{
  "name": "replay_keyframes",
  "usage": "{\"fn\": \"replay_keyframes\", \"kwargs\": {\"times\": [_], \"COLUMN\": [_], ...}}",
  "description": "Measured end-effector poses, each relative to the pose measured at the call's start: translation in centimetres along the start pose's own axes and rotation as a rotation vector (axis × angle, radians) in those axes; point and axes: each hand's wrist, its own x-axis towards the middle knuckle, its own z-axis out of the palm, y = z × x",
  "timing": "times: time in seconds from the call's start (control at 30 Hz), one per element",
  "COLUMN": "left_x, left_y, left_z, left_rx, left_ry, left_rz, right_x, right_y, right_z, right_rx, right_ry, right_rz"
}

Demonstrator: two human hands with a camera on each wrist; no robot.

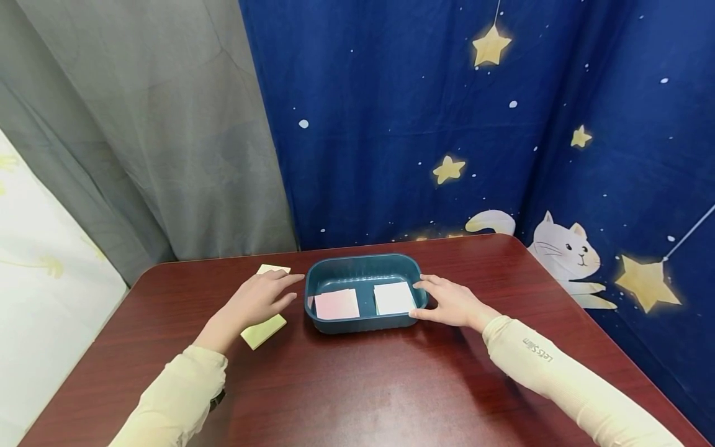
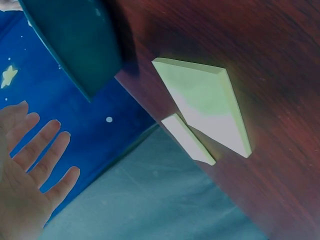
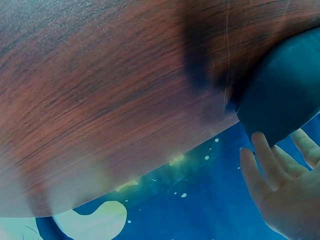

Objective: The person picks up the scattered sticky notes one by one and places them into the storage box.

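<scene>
A dark teal plastic bin [image 1: 365, 323] stands on the table. In it lie a pink sticky note pad [image 1: 337, 304] on the left and a white sticky note pad [image 1: 394, 298] on the right. My right hand [image 1: 449, 301] is at the bin's right end, thumb near the front corner and fingertips at the rim, fingers spread in the right wrist view. Just off the left end, my left hand [image 1: 259, 299] hovers with loosely spread fingers, holding nothing. Beneath it lies a yellow-green sticky note pad [image 2: 205, 95], with a smaller pale pad [image 2: 187, 139] behind.
The dark red wooden table [image 1: 357, 385] ends shortly behind the bin. Beyond that edge hang a grey curtain [image 1: 167, 124] and a blue curtain [image 1: 380, 124] with stars and a white cat. A pale flowered cloth [image 1: 44, 298] is at the left.
</scene>
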Motion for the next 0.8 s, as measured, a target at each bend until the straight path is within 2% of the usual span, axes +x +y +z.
{"fn": "replay_keyframes", "kwargs": {"times": [0.27, 0.8], "left_x": [-1.0, -2.7], "left_y": [-0.9, -2.5], "left_z": [0.8, 2.4], "left_rx": [0.01, -0.012], "left_ry": [-0.001, -0.054], "left_rz": [-0.027, -0.116], "right_x": [0.0, -0.1], "right_y": [-0.1, 0.0], "right_z": [0.0, 0.1], "right_rx": [0.002, 0.01], "right_ry": [-0.002, 0.002], "right_rz": [0.007, 0.008]}}
